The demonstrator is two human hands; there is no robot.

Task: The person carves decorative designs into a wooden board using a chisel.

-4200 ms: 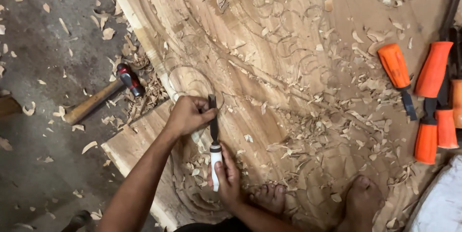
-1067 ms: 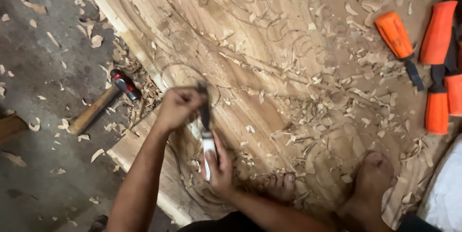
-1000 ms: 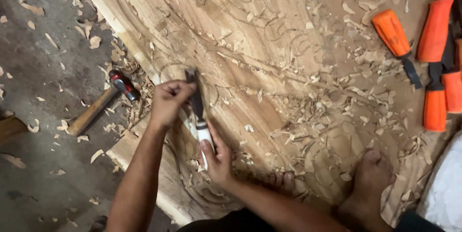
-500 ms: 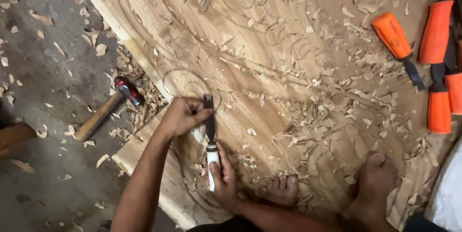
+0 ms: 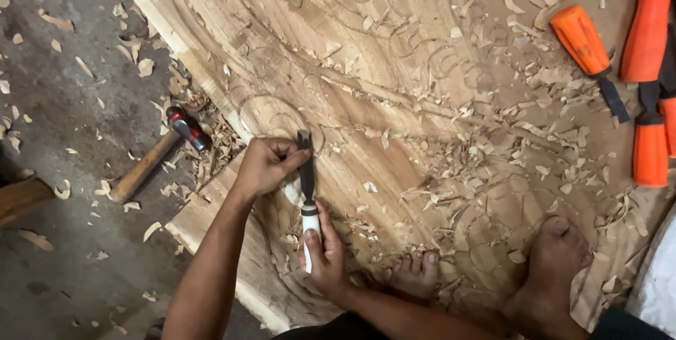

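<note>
Chisel [image 5: 307,178] stands blade-down on the carved panel [image 5: 422,100], tip just beside the round motif near the panel's left edge. Left hand [image 5: 264,167]: grip pinched narrow on the blade. Right hand [image 5: 322,255]: grip wrapped full around the white handle, below the left. Hammer [image 5: 158,160] on floor, just left of panel. Orange-handled chisels [image 5: 612,65] at panel's upper right. Bare feet [image 5: 549,269] on panel's lower edge.

Grey concrete floor [image 5: 63,51] is being littered with pale wood chips [image 5: 144,66] all over; a wooden-handled hammer [image 5: 158,160] is being left lying there, everything lit pretty evenly.
</note>
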